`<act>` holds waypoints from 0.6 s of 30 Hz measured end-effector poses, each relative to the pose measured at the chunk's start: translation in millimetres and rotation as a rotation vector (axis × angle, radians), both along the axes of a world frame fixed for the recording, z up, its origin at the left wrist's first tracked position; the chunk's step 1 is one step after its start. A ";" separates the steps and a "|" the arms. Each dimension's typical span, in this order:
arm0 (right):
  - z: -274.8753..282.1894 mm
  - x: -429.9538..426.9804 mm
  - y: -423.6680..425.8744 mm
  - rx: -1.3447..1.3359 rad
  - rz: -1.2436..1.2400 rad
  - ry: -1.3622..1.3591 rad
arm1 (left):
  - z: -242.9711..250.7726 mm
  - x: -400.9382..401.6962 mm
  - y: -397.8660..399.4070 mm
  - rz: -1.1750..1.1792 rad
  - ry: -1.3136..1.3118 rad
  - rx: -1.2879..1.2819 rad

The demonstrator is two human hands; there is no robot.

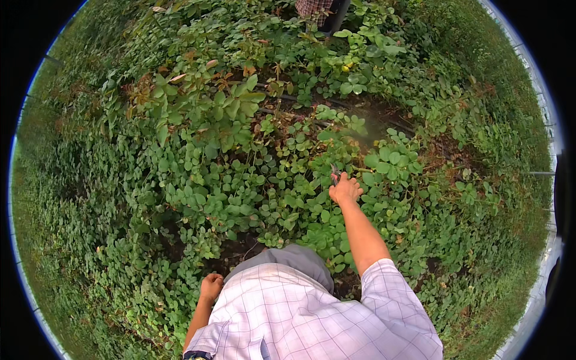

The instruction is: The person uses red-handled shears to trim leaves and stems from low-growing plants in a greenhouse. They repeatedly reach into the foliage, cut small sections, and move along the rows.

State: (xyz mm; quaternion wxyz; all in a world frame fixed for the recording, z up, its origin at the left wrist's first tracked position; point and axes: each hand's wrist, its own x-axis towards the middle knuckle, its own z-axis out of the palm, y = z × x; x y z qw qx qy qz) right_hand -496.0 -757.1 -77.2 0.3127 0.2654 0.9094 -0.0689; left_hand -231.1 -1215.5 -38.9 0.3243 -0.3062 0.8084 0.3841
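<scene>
My right hand [345,189] reaches forward over the rose bushes and is closed around a pair of pruning shears [335,174] with red on the handles. The blades point away from me into the leaves; whether they touch a stem cannot be made out. Just right of the shears, a thick pale stem [362,170] ends near a cluster of round green leaves [392,163]. Down beside my grey trousers [288,261], my left hand [211,286] hangs with its fingers curled, and nothing shows in it.
Dense rose foliage [189,180] surrounds me on all sides. Pink buds [211,64] rise on taller shoots at the upper left. Dark hoses [288,96] run across bare soil [378,117] ahead. Another person in a checked garment [313,11] stands at the top edge.
</scene>
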 end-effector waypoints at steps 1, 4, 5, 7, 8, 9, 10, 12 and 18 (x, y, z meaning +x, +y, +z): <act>-9.0 -9.2 1.5 0.035 0.020 0.005 | 9.6 8.2 -1.8 0.049 -0.005 -0.003; -16.7 -28.7 0.3 0.106 0.089 0.030 | 13.5 31.0 -2.3 0.089 -0.012 -0.067; -24.3 -30.6 -0.1 0.103 0.145 0.066 | 8.5 40.1 -1.9 0.085 -0.014 -0.095; -36.1 -32.6 9.0 0.105 0.249 0.142 | -19.1 58.2 -0.9 0.097 0.030 -0.012; -36.6 -38.4 12.8 0.013 0.221 0.100 | -38.1 66.6 0.7 0.100 0.055 0.040; -35.9 -39.3 11.7 -0.093 0.111 0.133 | -48.1 71.3 2.6 0.103 0.081 0.094; -37.3 -35.8 15.9 -0.181 -0.014 0.167 | -7.3 25.4 37.4 0.073 0.024 0.016; -19.4 -31.6 12.2 -0.352 -0.213 0.218 | -5.3 6.7 52.3 0.068 0.051 0.068; -32.4 -13.5 32.9 -0.448 -0.198 0.115 | -4.8 -19.9 62.5 0.085 0.034 0.120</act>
